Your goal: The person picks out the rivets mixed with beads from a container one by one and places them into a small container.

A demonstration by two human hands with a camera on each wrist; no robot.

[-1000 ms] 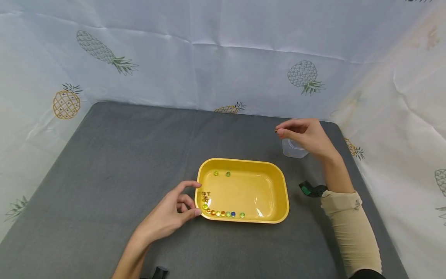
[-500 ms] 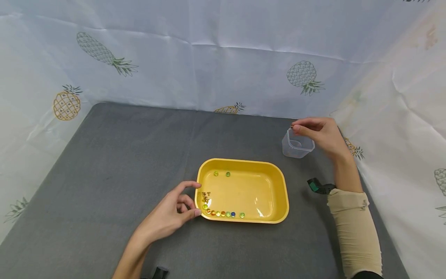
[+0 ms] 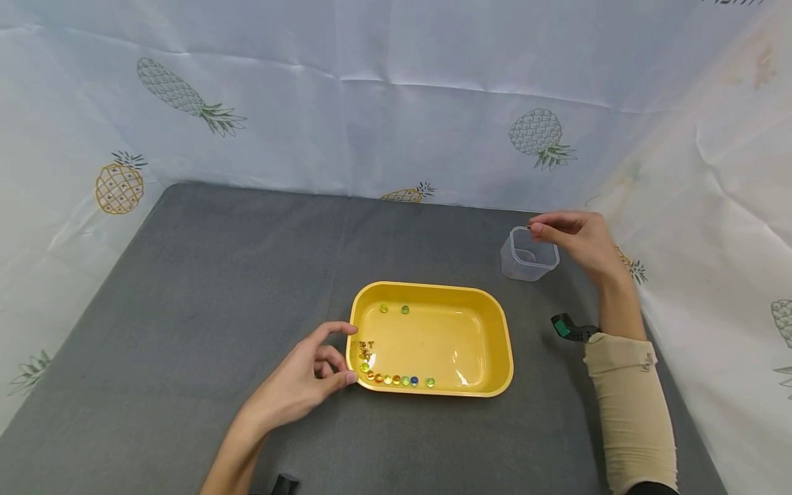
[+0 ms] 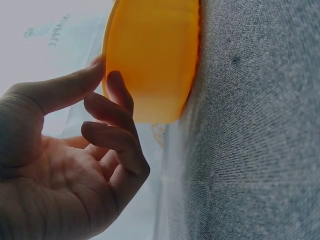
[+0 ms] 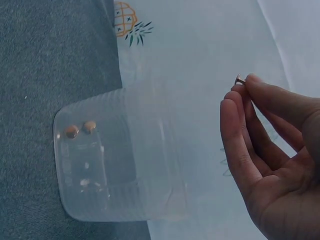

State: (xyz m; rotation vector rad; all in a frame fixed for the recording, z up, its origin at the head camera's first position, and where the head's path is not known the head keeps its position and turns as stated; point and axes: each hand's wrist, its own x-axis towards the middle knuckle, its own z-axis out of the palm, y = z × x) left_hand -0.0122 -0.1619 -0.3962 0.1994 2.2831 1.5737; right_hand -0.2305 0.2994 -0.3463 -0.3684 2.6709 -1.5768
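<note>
Right hand (image 3: 578,240) has shifted right over the last second: fingertips were left of the box (image 3: 520,265), now they're up by its far rim. Thumb and fingertips closed in a pinch on one tack (image 5: 238,80), above the box, not touching it. Can't tell if it's squarely over the opening. So carry looks about done, release not yet. Two coppery heads (image 5: 71,131) show low in the box, likely same type.

Left hand (image 3: 306,378) unchanged: thumb and index spread, gripping the left end of the tray (image 3: 433,330), other fingers loosely curled. More tacks (image 3: 365,351) lie at that end, marbles (image 3: 414,381) just beside; picking there looks fiddly. Box sits on the counter (image 3: 216,309), far right of the tray.
</note>
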